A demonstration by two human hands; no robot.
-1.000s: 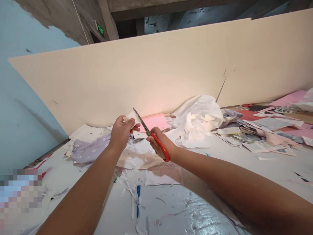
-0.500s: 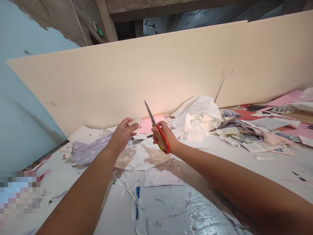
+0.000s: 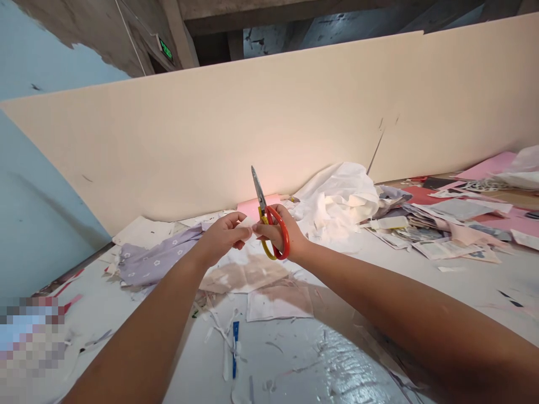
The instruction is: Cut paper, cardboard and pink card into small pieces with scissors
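Scissors with red and yellow handles are in my right hand, their closed-looking blades pointing up and away. My left hand pinches a small white piece of paper between thumb and fingers. The fingertips of my right hand reach the paper's right edge, so the two hands nearly meet. Below them lie a crumpled whitish sheet and a pale pink square piece on the table. Just behind the hands is a pink sheet.
A lilac flowered cloth lies left, and a white crumpled heap stands behind at right. Stacked paper scraps cover the right side. A blue strip lies in front among cuttings. A cream board walls the back.
My hands have come together, the right fingertips now at the white paper. The scissors have turned more upright in my right hand. The view has shifted slightly.
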